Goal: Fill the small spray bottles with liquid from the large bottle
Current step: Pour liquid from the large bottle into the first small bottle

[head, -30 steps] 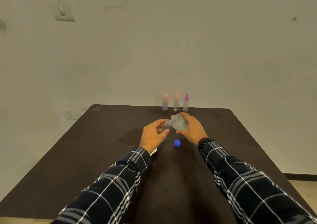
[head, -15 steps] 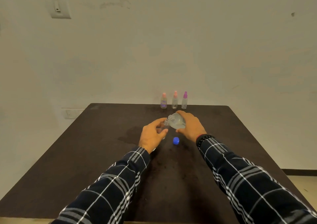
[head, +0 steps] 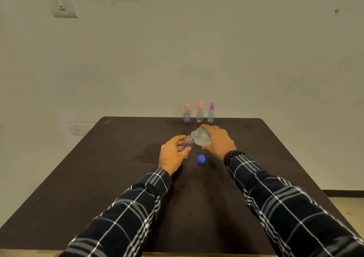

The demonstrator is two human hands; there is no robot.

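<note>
Head view: left hand [head: 173, 154] is gripping small clear uncapped spray bottle [head: 189, 139] mid-table; large clear plastic bottle [head: 201, 137], grasped by right hand [head: 218, 140], is tilting neck-first just above its tiny mouth. Likely risk: mouths misaligning or tilt steepening, liquid spilling onto dark brown table [head: 118, 168] beside round blue cap [head: 201, 159].

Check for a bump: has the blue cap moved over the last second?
No. The blue cap sits at the same offset from the three spray bottles at the table's far edge; only the camera shifted.
</note>
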